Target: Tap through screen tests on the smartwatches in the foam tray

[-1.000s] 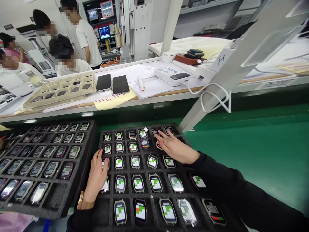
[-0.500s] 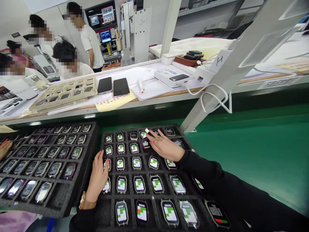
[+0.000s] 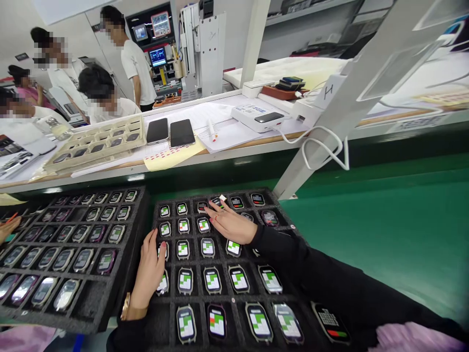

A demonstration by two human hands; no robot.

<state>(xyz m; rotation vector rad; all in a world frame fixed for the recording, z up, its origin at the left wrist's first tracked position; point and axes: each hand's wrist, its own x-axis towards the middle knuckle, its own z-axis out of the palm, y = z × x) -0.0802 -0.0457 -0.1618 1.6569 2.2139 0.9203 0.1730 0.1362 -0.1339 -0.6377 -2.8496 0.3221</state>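
Observation:
A black foam tray (image 3: 282,222) in front of me holds rows of smartwatch bodies (image 3: 212,279) with lit green-and-white screens. My right hand (image 3: 229,222) lies flat over the tray's far rows, fingers stretched out, fingertips at the watches in the top row. My left hand (image 3: 150,269) rests flat on the tray's left edge, fingers extended over the left column. Both arms wear black sleeves, and a gold bracelet (image 3: 128,308) sits on my left wrist.
A second foam tray (image 3: 137,230) of watches lies to the left, with another person's fingers (image 3: 7,226) at its far left edge. Behind run a white bench with two phones (image 3: 170,132), a beige tray (image 3: 95,144), a white device (image 3: 258,117), a slanted frame post (image 3: 330,112). Several people stand at the back left.
My right hand has slid leftward along the top rows of the tray, from the right columns toward the middle. My left hand has stayed put.

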